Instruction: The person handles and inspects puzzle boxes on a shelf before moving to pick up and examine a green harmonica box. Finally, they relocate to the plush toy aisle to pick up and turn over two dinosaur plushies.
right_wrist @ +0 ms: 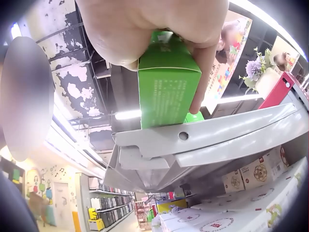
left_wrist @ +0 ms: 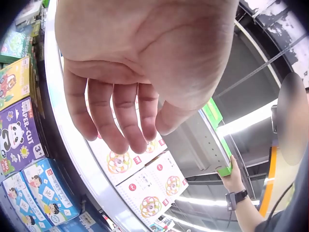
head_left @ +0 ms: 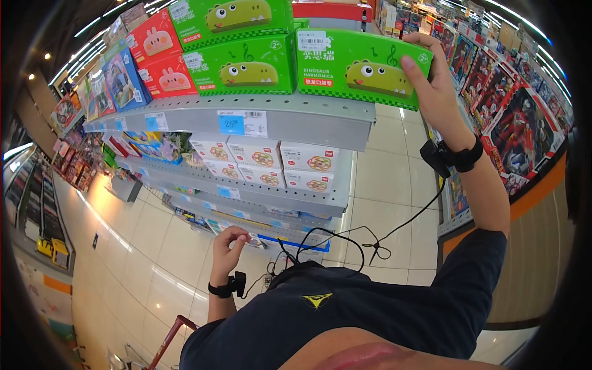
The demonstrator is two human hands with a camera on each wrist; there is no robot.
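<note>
My right hand (head_left: 433, 83) grips a green dinosaur harmonica box (head_left: 361, 69) by its right end, thumb on the front and fingers behind. In the right wrist view the end of this harmonica box (right_wrist: 169, 94) stands between thumb and fingers, right at the grey shelf edge (right_wrist: 212, 142). To its left, more green harmonica boxes (head_left: 246, 71) are stacked on the top shelf. My left hand (head_left: 228, 250) hangs low in front of the lower shelves, holding nothing. In the left wrist view the left hand (left_wrist: 145, 63) shows its palm with fingers loosely bent.
Red rabbit boxes (head_left: 169, 75) stand left of the green ones. White toy boxes (head_left: 262, 155) fill the shelf below, under a price tag (head_left: 242, 123). Boxed red figures (head_left: 521, 135) line the shelf on the right. A black cable (head_left: 413, 219) hangs from the right wrist.
</note>
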